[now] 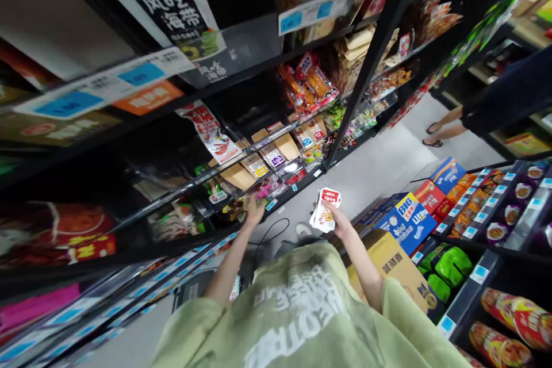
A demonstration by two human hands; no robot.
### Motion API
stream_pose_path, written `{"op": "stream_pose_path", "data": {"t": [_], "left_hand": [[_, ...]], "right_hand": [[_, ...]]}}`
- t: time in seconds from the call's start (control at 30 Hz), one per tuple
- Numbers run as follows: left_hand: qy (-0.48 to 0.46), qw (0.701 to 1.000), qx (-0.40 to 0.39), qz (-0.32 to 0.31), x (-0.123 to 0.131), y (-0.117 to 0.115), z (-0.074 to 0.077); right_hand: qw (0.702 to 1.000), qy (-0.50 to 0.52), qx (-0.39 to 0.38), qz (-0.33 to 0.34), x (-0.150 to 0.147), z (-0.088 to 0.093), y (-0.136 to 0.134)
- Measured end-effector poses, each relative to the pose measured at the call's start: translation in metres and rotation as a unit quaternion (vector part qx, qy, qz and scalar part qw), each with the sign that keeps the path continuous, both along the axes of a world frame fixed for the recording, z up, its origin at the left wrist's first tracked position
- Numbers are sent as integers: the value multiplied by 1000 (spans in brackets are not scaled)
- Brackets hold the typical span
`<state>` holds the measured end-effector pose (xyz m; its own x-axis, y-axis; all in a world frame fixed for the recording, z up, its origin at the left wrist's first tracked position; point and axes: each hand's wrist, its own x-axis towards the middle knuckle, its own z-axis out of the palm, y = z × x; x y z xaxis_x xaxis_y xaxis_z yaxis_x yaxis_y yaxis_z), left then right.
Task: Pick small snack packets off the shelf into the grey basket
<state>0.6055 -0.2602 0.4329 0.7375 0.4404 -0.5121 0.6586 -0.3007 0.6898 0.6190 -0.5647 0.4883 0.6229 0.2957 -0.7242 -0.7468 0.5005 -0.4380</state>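
My right hand (337, 219) is closed on several small snack packets (325, 213), white with red labels and a picture of food, fanned together over the aisle floor. My left hand (255, 211) reaches to the front edge of the low shelf, its fingers apart beside a pink packet (268, 187); the fingertips are blurred and nothing shows in them. Just behind it on the shelf stand open cardboard boxes (238, 176) of small packets, one with a yellow label (259, 167), another with a purple label (274, 156).
Shelving with price tags (142, 73) rises on my left, and a dark upright post (366, 69) divides it. Stacked cartons (405, 221) and a snack rack (495, 207) stand on the right. A black cable (276, 230) lies on the floor. Another person's legs (451, 121) show farther down the aisle.
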Motion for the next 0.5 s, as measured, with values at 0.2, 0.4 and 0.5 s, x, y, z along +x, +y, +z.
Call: {"op": "stream_pose_path", "data": {"t": [0.2, 0.4, 0.5], "left_hand": [[-43, 884, -461, 58, -78, -110, 15], [-76, 780, -565, 256, -100, -123, 33], [-57, 726, -604, 324, -110, -113, 36]], "right_hand": [[991, -61, -53, 107, -2, -7, 43], [977, -101, -152, 113, -24, -19, 81], [957, -166, -228, 69, -52, -27, 101]]}}
